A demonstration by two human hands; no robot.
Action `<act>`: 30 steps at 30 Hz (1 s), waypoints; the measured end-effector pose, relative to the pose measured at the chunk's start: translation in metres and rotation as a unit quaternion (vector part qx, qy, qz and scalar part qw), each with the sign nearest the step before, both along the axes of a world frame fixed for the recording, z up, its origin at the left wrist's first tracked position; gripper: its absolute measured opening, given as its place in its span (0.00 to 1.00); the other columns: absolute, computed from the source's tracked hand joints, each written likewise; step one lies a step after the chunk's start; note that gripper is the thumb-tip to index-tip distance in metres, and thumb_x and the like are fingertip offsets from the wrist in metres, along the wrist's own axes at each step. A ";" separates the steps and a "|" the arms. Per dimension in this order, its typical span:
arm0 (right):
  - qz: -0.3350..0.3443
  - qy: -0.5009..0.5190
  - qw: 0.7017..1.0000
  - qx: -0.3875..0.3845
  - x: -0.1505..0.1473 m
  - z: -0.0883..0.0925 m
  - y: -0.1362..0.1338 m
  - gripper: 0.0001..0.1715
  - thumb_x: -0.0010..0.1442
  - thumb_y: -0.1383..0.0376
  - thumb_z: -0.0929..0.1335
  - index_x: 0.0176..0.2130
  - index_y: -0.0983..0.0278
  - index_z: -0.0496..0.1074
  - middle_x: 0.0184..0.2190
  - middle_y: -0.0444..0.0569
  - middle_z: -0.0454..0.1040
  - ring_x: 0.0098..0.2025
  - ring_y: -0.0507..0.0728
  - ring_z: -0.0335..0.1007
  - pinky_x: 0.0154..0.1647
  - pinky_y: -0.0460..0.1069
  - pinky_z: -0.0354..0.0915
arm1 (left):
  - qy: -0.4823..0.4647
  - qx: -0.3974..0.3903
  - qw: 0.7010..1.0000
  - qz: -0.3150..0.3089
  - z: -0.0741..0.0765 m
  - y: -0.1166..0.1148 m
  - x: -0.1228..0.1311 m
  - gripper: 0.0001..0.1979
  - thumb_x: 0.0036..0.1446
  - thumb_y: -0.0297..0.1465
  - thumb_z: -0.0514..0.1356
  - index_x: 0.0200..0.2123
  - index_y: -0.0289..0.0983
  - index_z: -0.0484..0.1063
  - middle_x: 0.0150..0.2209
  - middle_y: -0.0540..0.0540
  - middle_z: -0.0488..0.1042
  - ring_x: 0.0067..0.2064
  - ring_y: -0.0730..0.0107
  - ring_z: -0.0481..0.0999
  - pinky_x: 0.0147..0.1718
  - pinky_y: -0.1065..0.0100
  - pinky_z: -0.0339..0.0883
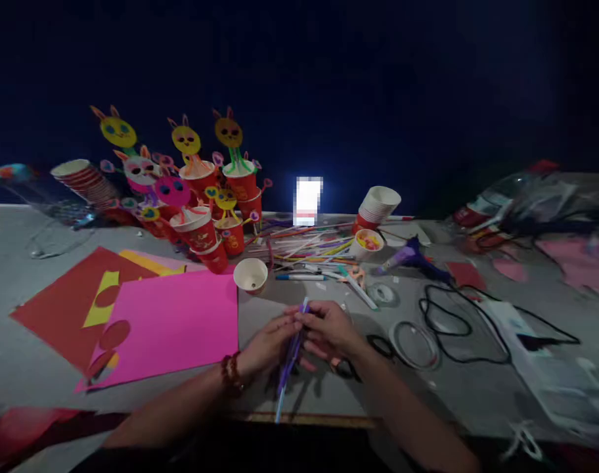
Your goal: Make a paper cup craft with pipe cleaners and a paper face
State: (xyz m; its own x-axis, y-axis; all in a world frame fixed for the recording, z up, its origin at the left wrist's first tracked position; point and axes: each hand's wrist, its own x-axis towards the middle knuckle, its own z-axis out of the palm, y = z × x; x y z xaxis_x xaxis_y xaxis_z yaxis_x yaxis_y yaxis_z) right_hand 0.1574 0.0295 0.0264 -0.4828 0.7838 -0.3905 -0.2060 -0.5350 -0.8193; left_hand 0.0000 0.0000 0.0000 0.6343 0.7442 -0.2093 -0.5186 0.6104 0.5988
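Note:
Close to the table's front edge, both hands meet around a thin pale straw with purple pipe-cleaner-like strands along it. The straw stands at a slant, and its white top end pokes up between my fingertips. My left hand, with a beaded bracelet at the wrist, pinches it from the left. My right hand grips near the top, thumb and forefinger closed and the other fingers loosely curled. Just beyond the hands is a white paper cup. A magenta paper sheet lies left of my left hand.
Red cups with paper animal figures crowd the back left. Several coloured sticks, markers and a stack of cups lie or stand behind. At right are a tape roll, a black cable and a glue gun.

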 end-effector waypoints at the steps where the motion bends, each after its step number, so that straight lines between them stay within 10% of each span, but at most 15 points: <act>1: -0.003 -0.001 1.000 -0.001 0.000 -0.001 -0.001 0.26 0.49 0.53 0.77 0.40 0.69 0.78 0.12 0.34 0.61 0.10 0.42 0.44 0.08 0.39 0.47 | 0.001 0.000 1.000 -0.005 0.000 0.000 0.000 0.15 0.62 0.35 0.61 0.48 0.32 0.69 0.42 0.36 0.80 0.36 0.58 0.83 0.29 0.64 0.79; 17: -0.008 -0.075 0.996 0.048 0.003 -0.014 0.001 0.26 0.48 0.49 0.76 0.37 0.67 0.81 0.25 0.45 0.76 0.13 0.43 0.51 0.10 0.40 0.47 | 0.031 -0.036 0.997 -0.064 0.011 0.005 -0.004 0.12 0.58 0.32 0.65 0.43 0.31 0.75 0.44 0.35 0.80 0.40 0.58 0.82 0.38 0.63 0.75; 30: 0.007 -0.055 0.998 0.025 0.001 -0.011 0.001 0.29 0.49 0.47 0.75 0.40 0.69 0.79 0.10 0.34 0.61 0.09 0.44 0.50 0.09 0.40 0.46 | 0.024 -0.026 0.996 -0.084 0.011 0.006 -0.004 0.15 0.58 0.35 0.66 0.42 0.29 0.76 0.42 0.32 0.80 0.39 0.59 0.82 0.37 0.65 0.76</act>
State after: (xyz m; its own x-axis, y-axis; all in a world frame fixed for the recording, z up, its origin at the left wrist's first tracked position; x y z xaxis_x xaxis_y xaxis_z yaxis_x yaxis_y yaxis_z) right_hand 0.1582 0.0302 0.0152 -0.4504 0.7975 -0.4015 -0.1070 -0.4947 -0.8625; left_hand -0.0038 0.0055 0.0110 0.7371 0.6160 -0.2781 -0.3779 0.7167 0.5861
